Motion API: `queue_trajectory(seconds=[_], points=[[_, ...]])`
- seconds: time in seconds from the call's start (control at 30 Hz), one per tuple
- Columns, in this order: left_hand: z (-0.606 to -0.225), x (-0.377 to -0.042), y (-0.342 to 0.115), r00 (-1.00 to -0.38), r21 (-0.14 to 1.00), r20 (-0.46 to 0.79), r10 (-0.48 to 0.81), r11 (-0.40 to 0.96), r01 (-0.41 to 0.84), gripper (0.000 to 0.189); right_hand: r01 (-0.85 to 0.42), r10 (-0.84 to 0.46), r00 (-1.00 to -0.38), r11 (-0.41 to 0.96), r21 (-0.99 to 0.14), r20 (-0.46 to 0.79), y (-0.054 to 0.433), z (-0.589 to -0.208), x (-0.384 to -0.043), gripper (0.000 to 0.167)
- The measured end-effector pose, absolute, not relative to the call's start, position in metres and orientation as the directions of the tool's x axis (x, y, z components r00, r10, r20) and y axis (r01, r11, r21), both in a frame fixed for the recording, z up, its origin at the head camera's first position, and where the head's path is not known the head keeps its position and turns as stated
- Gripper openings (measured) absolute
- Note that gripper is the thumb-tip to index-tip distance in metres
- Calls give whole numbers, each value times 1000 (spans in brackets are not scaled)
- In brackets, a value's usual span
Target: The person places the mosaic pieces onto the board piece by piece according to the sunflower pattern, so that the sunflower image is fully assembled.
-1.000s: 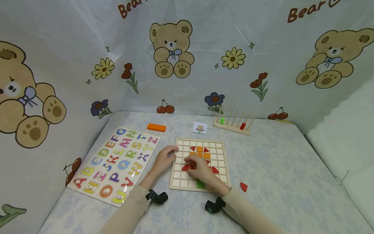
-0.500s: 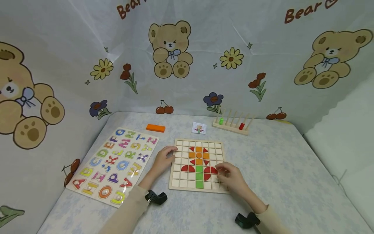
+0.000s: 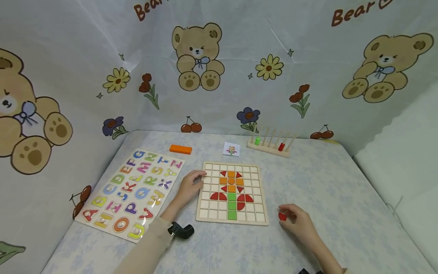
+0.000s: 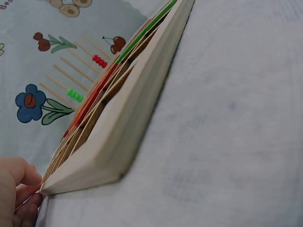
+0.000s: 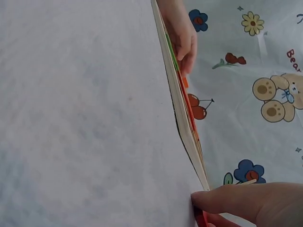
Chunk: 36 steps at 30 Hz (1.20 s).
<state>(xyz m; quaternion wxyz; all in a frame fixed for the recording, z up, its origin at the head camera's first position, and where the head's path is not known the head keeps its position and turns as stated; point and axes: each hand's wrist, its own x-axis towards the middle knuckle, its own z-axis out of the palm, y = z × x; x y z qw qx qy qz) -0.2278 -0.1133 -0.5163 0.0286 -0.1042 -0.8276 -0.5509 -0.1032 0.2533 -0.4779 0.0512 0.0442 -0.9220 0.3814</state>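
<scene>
My right hand (image 3: 299, 224) is at the tabletop right of the grid board. Between its thumb and fingers it pinches a red quarter-circle piece (image 3: 282, 216), whose red edge also shows under the thumb in the right wrist view. My left hand (image 3: 189, 187) rests its fingertips against the left edge of the wooden grid board (image 3: 208, 214). On the board, orange squares surround an orange round piece (image 3: 231, 181), with small red triangles at the corners. Green squares (image 3: 232, 205) run down below them, flanked by red quarter-circles (image 3: 241, 206), two on the left and three on the right.
An alphabet puzzle board (image 3: 131, 201) lies at the left. Behind the grid board are an orange block (image 3: 180, 149), a small pattern card (image 3: 231, 149) and a wooden peg rack (image 3: 268, 148) with green and red beads. A bear-print curtain (image 3: 219, 102) hangs behind the table.
My right hand has moved from over the grid board right to the loose red quarter-circle and now pinches it. A red quarter-circle shows below the others right of the green column. My left hand stays put.
</scene>
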Motion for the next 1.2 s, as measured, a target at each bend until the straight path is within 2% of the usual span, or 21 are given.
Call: queue_trajectory(seconds=[0.2, 0.4, 0.6, 0.83, 1.2], points=[[-516, -228, -113, -979, 907, 149, 136, 376, 190, 30, -192, -51, -974, 704, -684, 222, 249, -483, -108, 39], [-515, -228, -114, -979, 906, 152, 132, 376, 192, 29, -333, -153, -938, 651, -682, 311, 225, -473, -123, 40], [-517, -228, -114, -980, 908, 144, 139, 375, 186, 30, -353, -265, -933, 544, -761, 243, 178, -467, -143, 33], [-516, -229, -112, -981, 910, 140, 136, 373, 182, 31, -372, -409, -896, 483, -793, 171, 127, -472, -161, 31], [-516, -229, -113, -980, 908, 144, 134, 375, 185, 30, -380, -453, -878, 461, -802, 155, 109, -480, -168, 25]])
